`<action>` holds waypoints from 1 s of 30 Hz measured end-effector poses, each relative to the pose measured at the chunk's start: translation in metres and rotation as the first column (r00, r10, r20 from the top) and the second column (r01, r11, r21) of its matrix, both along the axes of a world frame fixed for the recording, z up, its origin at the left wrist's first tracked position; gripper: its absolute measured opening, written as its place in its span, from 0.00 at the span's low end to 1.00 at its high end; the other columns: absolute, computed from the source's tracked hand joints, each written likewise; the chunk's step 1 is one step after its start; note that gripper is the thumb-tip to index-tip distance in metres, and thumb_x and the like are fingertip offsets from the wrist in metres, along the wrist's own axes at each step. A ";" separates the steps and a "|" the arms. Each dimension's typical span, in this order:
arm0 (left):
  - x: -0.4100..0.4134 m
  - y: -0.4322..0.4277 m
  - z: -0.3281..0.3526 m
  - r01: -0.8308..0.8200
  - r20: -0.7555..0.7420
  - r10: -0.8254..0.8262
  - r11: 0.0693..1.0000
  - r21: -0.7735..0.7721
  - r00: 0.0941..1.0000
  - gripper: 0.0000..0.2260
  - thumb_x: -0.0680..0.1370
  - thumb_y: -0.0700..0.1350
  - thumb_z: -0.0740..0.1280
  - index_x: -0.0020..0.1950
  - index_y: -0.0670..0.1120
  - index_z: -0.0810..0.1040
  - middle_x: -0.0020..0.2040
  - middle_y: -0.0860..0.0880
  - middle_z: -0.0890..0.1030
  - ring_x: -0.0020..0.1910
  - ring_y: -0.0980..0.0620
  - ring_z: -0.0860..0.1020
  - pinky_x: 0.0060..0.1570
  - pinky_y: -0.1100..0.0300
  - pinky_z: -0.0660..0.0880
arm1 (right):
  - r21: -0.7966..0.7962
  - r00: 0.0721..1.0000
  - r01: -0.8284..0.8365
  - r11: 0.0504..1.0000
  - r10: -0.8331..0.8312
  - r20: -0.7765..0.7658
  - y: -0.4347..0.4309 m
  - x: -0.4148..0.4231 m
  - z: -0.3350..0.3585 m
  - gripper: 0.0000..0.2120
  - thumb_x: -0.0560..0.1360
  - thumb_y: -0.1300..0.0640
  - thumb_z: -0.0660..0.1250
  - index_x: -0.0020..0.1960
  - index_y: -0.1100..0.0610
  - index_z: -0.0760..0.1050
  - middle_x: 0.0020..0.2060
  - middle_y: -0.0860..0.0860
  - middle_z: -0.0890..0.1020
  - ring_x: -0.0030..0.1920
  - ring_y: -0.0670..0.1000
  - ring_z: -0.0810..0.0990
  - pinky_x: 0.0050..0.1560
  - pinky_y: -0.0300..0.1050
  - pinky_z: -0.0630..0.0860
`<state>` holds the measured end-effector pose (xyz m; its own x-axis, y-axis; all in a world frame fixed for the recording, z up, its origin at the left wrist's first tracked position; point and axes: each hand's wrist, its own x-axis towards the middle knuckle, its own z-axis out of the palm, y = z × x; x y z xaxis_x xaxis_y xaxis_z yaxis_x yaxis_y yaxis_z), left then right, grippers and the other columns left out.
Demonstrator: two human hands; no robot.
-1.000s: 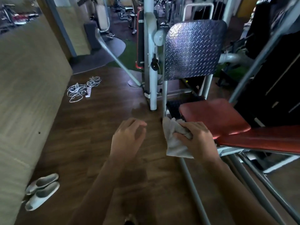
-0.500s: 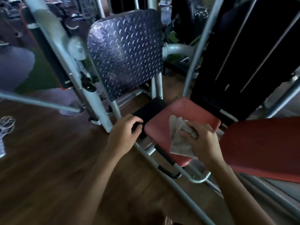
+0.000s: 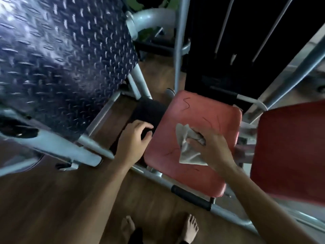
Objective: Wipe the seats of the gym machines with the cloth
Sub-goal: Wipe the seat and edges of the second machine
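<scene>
- The right hand [image 3: 213, 148] grips the cloth [image 3: 189, 153]: the fingers [image 3: 197, 138] are curled round a bunched part of it and press it down on the red seat [image 3: 191, 110].
- The cloth is pale and crumpled and lies near the middle of the seat, slightly toward its near side.
- Its long axis runs from the far side of the seat toward the near side, leaning a little to the right. One pointed corner sticks out past the fingers and points away and to the left. The broader end fans out flat under the heel of the hand.
- The seat is a rounded square with thin dark cracks in its cover. The red backrest [image 3: 290, 152] rises just beside its right edge.
- The left hand [image 3: 133, 140] hovers just beside the seat's left edge, above a black pad [image 3: 149, 110]. Its fingers are loosely curled with nothing held; I cannot tell whether they touch the pad.
- A diamond-patterned metal plate [image 3: 66, 55] stands tilted on the left, facing the seat.
- A grey frame bar with a black grip [image 3: 191, 198] runs below the seat's near edge.
- Two bare feet [image 3: 190, 228] stand on the wooden floor [image 3: 52, 199].
</scene>
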<state>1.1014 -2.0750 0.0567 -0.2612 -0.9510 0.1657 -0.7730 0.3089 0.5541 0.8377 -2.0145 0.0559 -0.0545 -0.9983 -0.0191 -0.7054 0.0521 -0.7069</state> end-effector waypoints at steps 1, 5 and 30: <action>0.002 -0.015 -0.013 0.020 0.007 -0.020 1.000 0.010 1.000 0.08 0.79 0.45 0.69 0.57 0.49 0.81 0.54 0.54 0.80 0.54 0.54 0.77 0.53 0.57 0.76 | 0.019 1.000 0.020 1.000 -0.020 0.001 -0.005 0.004 -0.012 0.12 0.76 0.50 0.71 0.59 0.44 0.77 0.46 0.42 0.81 0.44 0.42 0.79 0.44 0.40 0.76; 0.005 -0.067 -0.061 0.097 -0.010 -0.096 0.992 0.083 0.995 0.08 0.80 0.47 0.67 0.59 0.51 0.80 0.56 0.54 0.79 0.55 0.53 0.76 0.53 0.56 0.75 | 0.034 0.989 0.126 0.991 -0.123 -0.077 -0.020 0.017 -0.055 0.16 0.75 0.47 0.71 0.62 0.47 0.78 0.49 0.43 0.81 0.48 0.46 0.79 0.47 0.44 0.76; -0.010 -0.086 -0.269 0.297 -0.147 -0.280 0.949 0.105 0.949 0.19 0.86 0.45 0.53 0.77 0.50 0.66 0.80 0.55 0.59 0.81 0.52 0.47 0.80 0.49 0.49 | -0.109 0.827 0.157 0.982 -0.191 -0.529 0.028 0.056 -0.240 0.26 0.80 0.45 0.61 0.75 0.53 0.69 0.69 0.52 0.76 0.70 0.55 0.72 0.67 0.57 0.71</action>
